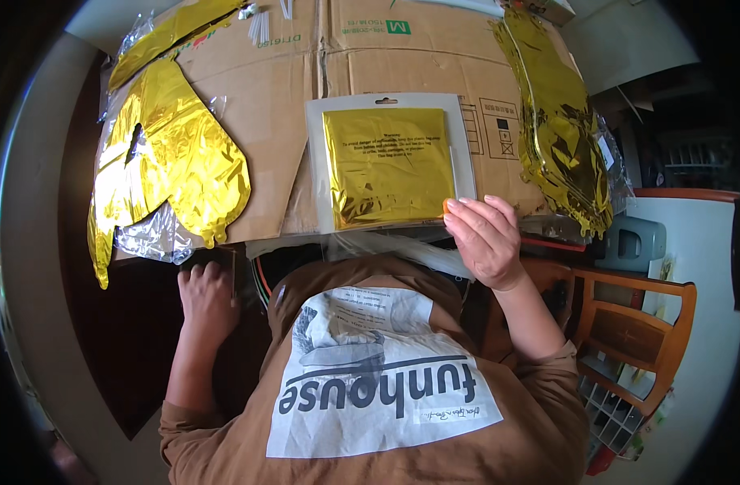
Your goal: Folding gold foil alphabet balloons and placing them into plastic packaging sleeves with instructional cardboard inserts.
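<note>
the right hand (484, 240) rests at the lower right corner of a flat clear packet (390, 162) holding a folded gold foil balloon (387, 166). its fingers lie pressed together and curled, the tips pinching something small and orange (446, 207) at the packet's edge; what that is cannot be told. the packet lies on flattened cardboard (289, 105), at about 12 o'clock from the person's chest, with its hang-hole end pointing to 12 o'clock and its long axis running 12 to 6, tilted slightly.

the left hand (206, 295) sits at about 8 o'clock from the packet, well apart, knuckles up and fingers bent on a dark surface, holding nothing visible.

the packet's lower edge is close to the cardboard's near edge, so a one-corner pull could likely slide it off. the foil could crease or tear. loose gold foil balloons (172, 158) at 9 o'clock and (560, 121) at 3 o'clock might snag a sleeve.
</note>
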Tool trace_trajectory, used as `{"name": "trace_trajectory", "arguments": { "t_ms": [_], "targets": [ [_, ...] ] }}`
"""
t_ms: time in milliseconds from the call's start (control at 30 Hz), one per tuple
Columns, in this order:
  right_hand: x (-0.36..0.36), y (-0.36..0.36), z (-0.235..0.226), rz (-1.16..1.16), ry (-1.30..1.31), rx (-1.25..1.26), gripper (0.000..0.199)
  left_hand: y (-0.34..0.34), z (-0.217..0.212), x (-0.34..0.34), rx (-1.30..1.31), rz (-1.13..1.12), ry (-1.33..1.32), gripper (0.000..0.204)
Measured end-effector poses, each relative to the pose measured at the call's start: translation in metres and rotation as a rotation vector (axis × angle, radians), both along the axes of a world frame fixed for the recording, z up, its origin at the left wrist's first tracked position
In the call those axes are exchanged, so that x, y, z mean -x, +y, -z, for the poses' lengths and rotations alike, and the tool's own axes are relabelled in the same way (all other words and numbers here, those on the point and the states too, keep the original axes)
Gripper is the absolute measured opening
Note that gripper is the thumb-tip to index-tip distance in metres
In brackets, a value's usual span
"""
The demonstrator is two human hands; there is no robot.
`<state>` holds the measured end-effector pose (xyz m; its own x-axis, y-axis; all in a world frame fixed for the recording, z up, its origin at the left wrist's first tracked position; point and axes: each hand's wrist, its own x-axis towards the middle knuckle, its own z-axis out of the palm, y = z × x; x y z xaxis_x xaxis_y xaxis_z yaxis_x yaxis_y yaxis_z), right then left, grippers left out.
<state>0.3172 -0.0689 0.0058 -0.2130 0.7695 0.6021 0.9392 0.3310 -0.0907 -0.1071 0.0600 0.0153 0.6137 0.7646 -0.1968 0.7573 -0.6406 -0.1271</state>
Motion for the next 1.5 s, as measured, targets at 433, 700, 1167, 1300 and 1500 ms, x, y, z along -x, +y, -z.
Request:
{"name": "trace_trajectory", "arguments": {
  "t_ms": [433,700,1167,1300,1500],
  "targets": [
    [-0.003,-0.001,-0.009,-0.028,0.207,0.070,0.026,0.017,0.004,-0.140,-0.051,0.659,-0.891,0.040],
    [-0.015,0.004,-0.022,-0.042,0.304,0.252,0.024,0.009,0.003,-0.141,0.027,0.390,-0.951,0.016],
    [-0.019,0.044,-0.062,0.444,0.620,0.931,0.040,0.007,-0.017,-0.156,0.110,-0.046,-0.712,0.053],
    [-0.024,0.050,-0.069,0.449,0.601,0.995,0.047,0.003,-0.025,-0.164,-0.072,0.183,-0.746,0.077],
    [-0.023,0.040,-0.060,0.442,0.614,0.908,0.043,-0.002,-0.003,-0.215,-0.117,0.586,-0.445,0.064]
  ]
}}
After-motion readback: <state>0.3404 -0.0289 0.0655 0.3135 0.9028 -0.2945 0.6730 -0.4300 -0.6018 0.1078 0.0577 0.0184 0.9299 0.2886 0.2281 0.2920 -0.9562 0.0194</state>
